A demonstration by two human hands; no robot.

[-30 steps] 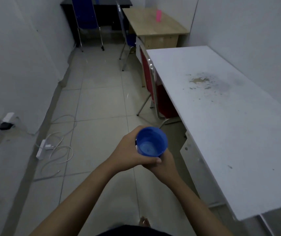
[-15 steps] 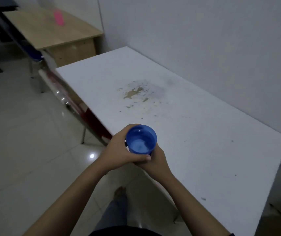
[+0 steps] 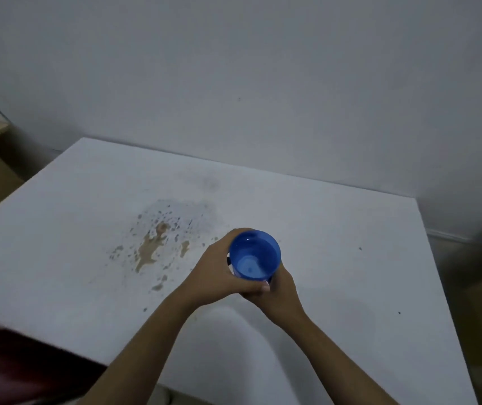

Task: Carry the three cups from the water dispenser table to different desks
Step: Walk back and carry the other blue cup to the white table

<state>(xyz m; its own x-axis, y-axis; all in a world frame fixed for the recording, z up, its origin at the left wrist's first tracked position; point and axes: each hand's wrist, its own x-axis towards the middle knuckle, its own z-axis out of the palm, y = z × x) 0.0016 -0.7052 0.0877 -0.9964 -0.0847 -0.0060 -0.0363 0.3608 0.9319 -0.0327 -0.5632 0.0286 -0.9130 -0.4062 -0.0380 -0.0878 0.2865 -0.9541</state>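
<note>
Hands wrap my blue cup (image 3: 254, 255) together, left hand (image 3: 219, 271) and right hand (image 3: 280, 290) pressed around it (mouth up, axis upright) above the white surface (image 3: 351, 229).

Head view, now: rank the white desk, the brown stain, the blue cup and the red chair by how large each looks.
1. white desk
2. red chair, only partly in frame, so its rank is unsure
3. brown stain and blue cup look alike; the cup is held nearer the camera, so unranked

Hidden and cut off

The hands cover the cup's (image 3: 254, 255) base and lower wall; whether it touches the desk (image 3: 336, 235) cannot be told. A dark red shape (image 3: 14, 366) at lower left is blurred and cropped.
</note>
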